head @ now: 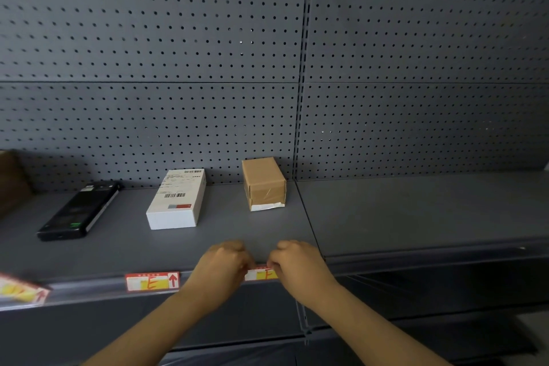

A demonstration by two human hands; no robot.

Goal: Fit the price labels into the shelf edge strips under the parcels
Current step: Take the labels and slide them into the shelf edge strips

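Holding a red and yellow price label [261, 274] at the shelf edge strip [89, 291], the left hand [221, 267] pinches the label's left end and the right hand [297, 266] pinches its right end, fingers of both curled over the front lip of the grey shelf [237, 235]. The label lies along the strip, directly in front of and below the brown cardboard parcel [263, 183], with only its middle part showing between the two hands. Whether it is seated in the strip cannot be told. Left of the brown parcel, apart from it, lies a white parcel [177, 198] with barcoded print on its top face. Further left of the brown parcel lies a black flat box [77, 211], set at an angle. In the strip to the left of the held label, below the white parcel, sits a second label [152, 281] bearing a red arrow. A third label [22, 290], blurred, sits at the far left of the strip and looks tilted. Behind the brown parcel rises a grey pegboard back panel [178, 68]. A brown object [12, 178], partly cut off, stands at the far left of the shelf.
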